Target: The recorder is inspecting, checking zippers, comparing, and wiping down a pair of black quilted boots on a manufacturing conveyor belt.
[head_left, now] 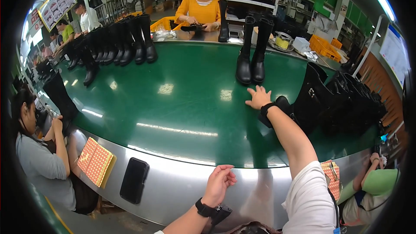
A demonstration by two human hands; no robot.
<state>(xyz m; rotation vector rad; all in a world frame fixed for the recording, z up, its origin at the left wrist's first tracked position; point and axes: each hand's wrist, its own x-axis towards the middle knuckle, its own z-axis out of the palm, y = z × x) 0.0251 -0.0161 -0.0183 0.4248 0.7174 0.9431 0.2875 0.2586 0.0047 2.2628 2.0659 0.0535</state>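
My right hand (260,98) reaches out over the green belt with its fingers spread and holds nothing. Just beyond its fingertips stands a pair of tall black boots (245,67), upright side by side. To the right of my forearm, more black boots (310,91) with buckles stand close together. My left hand (220,183) hovers above the metal edge nearest me, fingers loosely bent and apart, with nothing visible in it. Beside the left wrist is a black object (222,213) that I cannot make out.
A black phone (134,180) and patterned red-and-yellow cardboard (95,160) lie on the metal ledge (169,182). Black boots (125,43) line the belt's far left. Co-workers sit at the left, at the right and across; the one across handles a dark item (193,27).
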